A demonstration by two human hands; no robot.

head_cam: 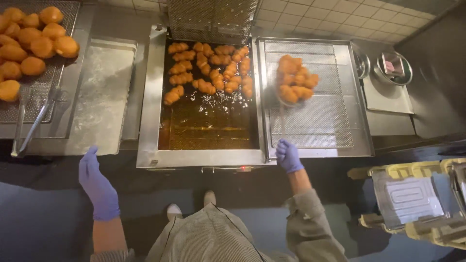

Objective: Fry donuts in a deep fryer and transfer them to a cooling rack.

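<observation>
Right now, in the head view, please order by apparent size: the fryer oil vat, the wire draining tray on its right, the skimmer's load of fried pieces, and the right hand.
1. Fryer oil vat and wire draining tray: look alike, so no ranking between them.
2. Skimmer load.
3. Right hand, slightly smaller, though nearer the camera.

Purple disposable gloves cover my left hand [98, 187] and right hand [288, 156]. My grey finely striped top has rolled sleeves, above pale shoes [174, 210] on my feet.
</observation>
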